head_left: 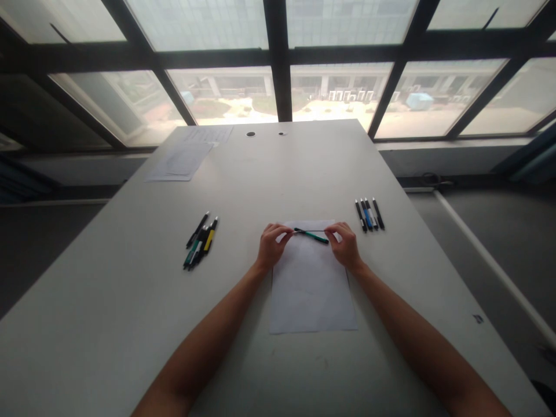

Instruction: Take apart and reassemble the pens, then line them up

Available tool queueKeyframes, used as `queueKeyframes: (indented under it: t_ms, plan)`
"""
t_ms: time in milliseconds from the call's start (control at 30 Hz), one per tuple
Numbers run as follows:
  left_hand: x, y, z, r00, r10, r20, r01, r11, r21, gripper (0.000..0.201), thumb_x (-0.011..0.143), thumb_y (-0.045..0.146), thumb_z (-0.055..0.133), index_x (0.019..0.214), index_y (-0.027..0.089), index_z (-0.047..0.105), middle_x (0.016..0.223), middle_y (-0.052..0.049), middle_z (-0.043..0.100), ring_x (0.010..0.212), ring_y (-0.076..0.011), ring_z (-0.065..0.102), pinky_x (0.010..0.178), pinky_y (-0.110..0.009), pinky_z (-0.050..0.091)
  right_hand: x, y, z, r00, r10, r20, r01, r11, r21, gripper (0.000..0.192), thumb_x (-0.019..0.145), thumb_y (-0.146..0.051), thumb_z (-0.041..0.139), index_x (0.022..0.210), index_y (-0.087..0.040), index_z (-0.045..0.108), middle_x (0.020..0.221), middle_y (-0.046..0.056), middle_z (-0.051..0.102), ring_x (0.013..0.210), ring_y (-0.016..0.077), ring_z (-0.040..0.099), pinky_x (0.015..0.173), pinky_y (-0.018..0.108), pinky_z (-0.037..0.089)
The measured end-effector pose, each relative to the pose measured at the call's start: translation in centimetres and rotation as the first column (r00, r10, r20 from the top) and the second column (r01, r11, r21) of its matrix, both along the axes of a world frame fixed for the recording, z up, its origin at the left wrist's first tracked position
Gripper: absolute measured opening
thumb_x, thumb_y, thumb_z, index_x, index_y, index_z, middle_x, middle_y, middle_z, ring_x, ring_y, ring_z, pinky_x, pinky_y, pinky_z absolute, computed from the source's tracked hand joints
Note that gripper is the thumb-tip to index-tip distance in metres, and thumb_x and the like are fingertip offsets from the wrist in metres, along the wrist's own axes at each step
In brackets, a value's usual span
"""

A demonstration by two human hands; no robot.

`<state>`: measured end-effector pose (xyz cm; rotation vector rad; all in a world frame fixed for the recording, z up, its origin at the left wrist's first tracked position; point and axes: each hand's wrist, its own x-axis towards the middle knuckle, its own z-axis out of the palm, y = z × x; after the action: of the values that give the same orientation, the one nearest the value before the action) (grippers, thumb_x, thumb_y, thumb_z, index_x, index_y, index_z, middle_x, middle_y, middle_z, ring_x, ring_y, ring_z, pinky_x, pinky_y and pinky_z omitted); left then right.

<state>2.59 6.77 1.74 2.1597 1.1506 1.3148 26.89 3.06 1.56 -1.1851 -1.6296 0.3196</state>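
Note:
A thin, dark pen refill (313, 231) stretches level between my two hands above the paper. My left hand (272, 243) pinches its left end, where a pale tip shows at the fingers. At the other end, the thumb and fingertips of my right hand (344, 244) are closed on it. A green and black pen (316, 237) lies slantwise just below the refill, over the top part of a white paper sheet (313, 295). Whether the pen touches the left fingertips I cannot tell.
Left of my hands lies a loose bunch of pens (200, 242), some with green or yellow parts. Several pens (369, 214) stand in a neat row to the right. More papers (185, 156) rest at the far left of the white table (278, 179), before windows.

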Motion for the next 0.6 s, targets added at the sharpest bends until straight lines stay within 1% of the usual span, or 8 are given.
queueKeyframes:
  t_ms: [100,300,600]
  plan:
    - [-0.04,-0.01,-0.03,1.000,0.016,0.001,-0.016,1.000,-0.002,0.008,0.090,0.030,0.068,0.090,0.024,0.074,0.088,-0.003,0.073,0.087,-0.0200,0.063,0.082,-0.036,0.050,0.05,0.00,0.00,1.000,-0.022,-0.009,0.022,1.000,0.004,0.013,0.093,-0.020,0.060,0.082,-0.022,0.065,0.081,0.004,0.067,0.083,0.0226,0.058,0.079,0.039,0.047]
    - [0.06,-0.12,0.19,1.000,0.002,-0.001,-0.002,1.000,-0.004,0.009,0.090,0.030,0.067,0.089,0.024,0.074,0.088,-0.003,0.073,0.086,-0.0196,0.063,0.081,-0.036,0.050,0.00,-0.09,0.06,1.000,0.003,0.011,-0.003,1.000,-0.013,0.012,0.094,-0.023,0.059,0.083,-0.022,0.066,0.083,0.005,0.068,0.085,0.0229,0.058,0.081,0.039,0.047]
    - [0.02,-0.11,0.15,1.000,0.003,-0.004,-0.003,1.000,-0.020,0.010,0.091,0.031,0.066,0.090,0.024,0.073,0.089,-0.004,0.073,0.087,-0.0198,0.063,0.083,-0.037,0.050,0.12,-0.04,0.05,1.000,-0.008,-0.003,0.008,1.000,-0.024,0.013,0.093,-0.022,0.059,0.082,-0.023,0.066,0.083,0.005,0.068,0.085,0.0233,0.059,0.082,0.039,0.048]
